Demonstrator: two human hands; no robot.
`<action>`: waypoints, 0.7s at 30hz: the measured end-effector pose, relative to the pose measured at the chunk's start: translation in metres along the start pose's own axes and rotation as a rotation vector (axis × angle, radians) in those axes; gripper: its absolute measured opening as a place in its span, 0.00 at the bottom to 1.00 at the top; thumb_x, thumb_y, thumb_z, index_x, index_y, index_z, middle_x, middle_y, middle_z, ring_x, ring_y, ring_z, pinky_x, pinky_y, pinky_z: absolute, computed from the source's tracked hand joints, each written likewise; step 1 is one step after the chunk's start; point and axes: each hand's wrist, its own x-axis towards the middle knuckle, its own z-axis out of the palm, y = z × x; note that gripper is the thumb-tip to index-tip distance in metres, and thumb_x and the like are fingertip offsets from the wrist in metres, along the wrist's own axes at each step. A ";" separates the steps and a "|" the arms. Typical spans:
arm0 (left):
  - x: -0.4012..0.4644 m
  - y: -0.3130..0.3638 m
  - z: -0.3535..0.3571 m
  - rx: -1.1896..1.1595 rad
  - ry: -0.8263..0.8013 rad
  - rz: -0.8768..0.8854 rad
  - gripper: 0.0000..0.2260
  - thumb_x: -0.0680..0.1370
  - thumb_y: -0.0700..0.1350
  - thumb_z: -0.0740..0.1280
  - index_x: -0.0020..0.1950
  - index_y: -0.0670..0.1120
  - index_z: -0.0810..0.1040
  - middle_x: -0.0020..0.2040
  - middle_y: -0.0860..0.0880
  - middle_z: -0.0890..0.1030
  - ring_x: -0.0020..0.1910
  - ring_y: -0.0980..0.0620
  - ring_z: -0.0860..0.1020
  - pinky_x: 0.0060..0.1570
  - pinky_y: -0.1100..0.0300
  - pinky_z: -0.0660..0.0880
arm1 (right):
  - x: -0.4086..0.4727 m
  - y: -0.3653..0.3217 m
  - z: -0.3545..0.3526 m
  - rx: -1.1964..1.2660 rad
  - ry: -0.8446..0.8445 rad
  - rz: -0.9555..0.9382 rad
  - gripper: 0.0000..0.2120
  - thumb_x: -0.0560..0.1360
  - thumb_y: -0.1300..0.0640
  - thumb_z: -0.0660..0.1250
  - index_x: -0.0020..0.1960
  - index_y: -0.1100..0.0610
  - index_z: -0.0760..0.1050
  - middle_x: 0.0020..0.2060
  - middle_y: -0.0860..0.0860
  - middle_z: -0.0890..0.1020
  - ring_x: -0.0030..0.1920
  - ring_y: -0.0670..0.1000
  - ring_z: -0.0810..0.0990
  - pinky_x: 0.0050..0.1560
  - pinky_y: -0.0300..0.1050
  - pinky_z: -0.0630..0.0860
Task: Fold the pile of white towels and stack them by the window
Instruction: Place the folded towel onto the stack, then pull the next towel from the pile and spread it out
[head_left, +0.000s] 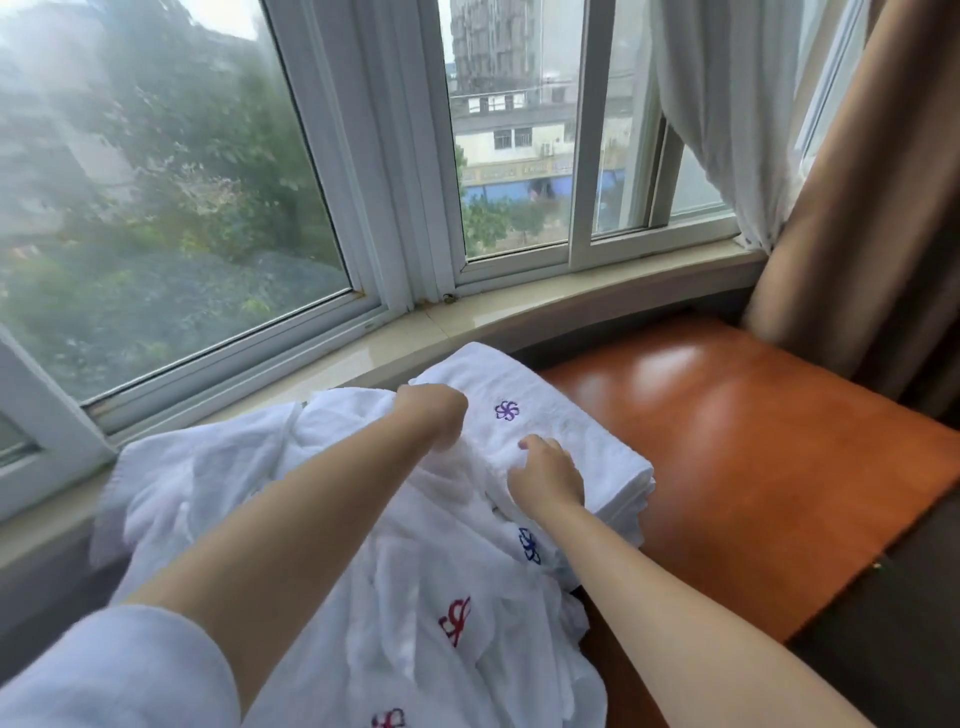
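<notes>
Head view: a neat stack of folded white terry towels (561, 441), the top one marked with a purple flower emblem, lies on the glossy orange-brown wooden table (753, 441) just beside the pale stone windowsill (467, 322). Touching its left side lies a crumpled heap of unfolded white towels (363, 545) with blue and red emblems, spreading toward the camera. The left hand (434, 415) is curled at the stack's left edge, apparently gripping cloth there, though whether that cloth belongs to the stack or the heap is hard to tell. The right hand (548, 475) rests on the stack's near corner, fingers bent, pressing or tidying the layers; I cannot tell if it pinches anything.

By my reading a few towels are done and most of the heap remains. The table offers open room to the right of the stack, up to the brown curtain (857, 208); the stack's right edge sits well inside the table's edge, and the sill hems it behind
</notes>
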 end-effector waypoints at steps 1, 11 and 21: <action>-0.011 -0.010 -0.001 -0.019 0.031 -0.013 0.14 0.77 0.37 0.58 0.60 0.44 0.76 0.57 0.48 0.77 0.57 0.45 0.76 0.46 0.54 0.68 | -0.010 -0.010 -0.001 0.046 0.006 -0.005 0.21 0.77 0.60 0.57 0.70 0.55 0.68 0.68 0.52 0.70 0.65 0.54 0.70 0.61 0.46 0.69; -0.112 -0.093 0.043 -0.215 0.245 -0.071 0.21 0.76 0.36 0.57 0.68 0.47 0.72 0.65 0.46 0.75 0.64 0.44 0.72 0.55 0.52 0.71 | -0.097 -0.094 0.032 0.160 0.057 -0.059 0.24 0.77 0.48 0.62 0.70 0.57 0.67 0.67 0.54 0.72 0.64 0.57 0.73 0.62 0.52 0.72; -0.148 -0.125 0.092 -0.440 0.162 -0.059 0.36 0.74 0.51 0.69 0.78 0.47 0.56 0.73 0.45 0.65 0.74 0.44 0.60 0.69 0.46 0.64 | -0.116 -0.120 0.045 0.108 0.220 0.017 0.18 0.82 0.51 0.52 0.62 0.61 0.72 0.68 0.57 0.65 0.66 0.59 0.66 0.66 0.49 0.63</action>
